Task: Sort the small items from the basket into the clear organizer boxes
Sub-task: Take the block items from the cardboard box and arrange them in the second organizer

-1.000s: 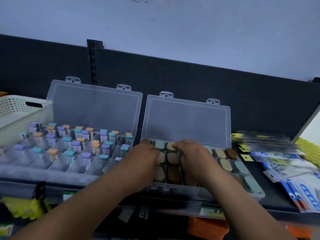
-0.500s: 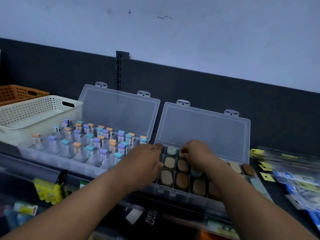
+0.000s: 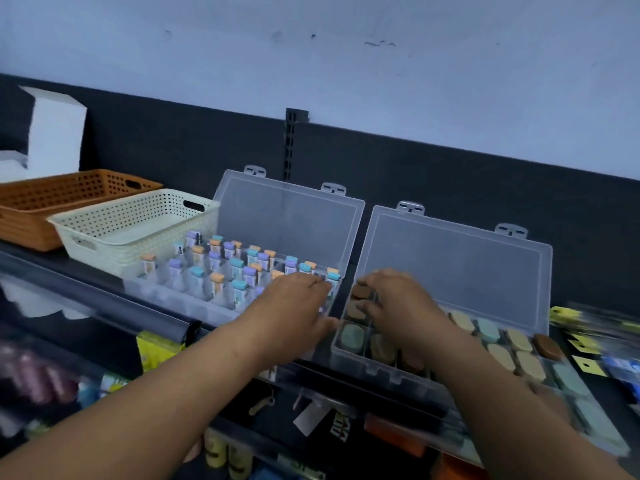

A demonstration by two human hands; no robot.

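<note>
Orange basket (image 3: 52, 202) far left on shelf; white basket (image 3: 138, 220) just beside it, next to left organizer box (image 3: 180, 301). Box open, holds upright capped vials (image 3: 236, 263). Left hand (image 3: 294, 306) palm down over its right end, fingers stretched, grasping nothing. Right organizer box (image 3: 367, 370) open, holds oval pieces (image 3: 500, 356). Right hand (image 3: 398, 303) over its left compartments, fingers bent at brown oval piece (image 3: 361, 292); cannot tell whether grasped. Blurred packets (image 3: 620, 367) far right.

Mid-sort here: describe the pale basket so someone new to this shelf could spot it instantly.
Find the two clear boxes with raised lids on the dark shelf and take the left box, full of small capped tubes. The basket stands right beside that box's left end. It is cream with a dotted-hole wall, nearer and paler than the orange basket behind it.
</note>
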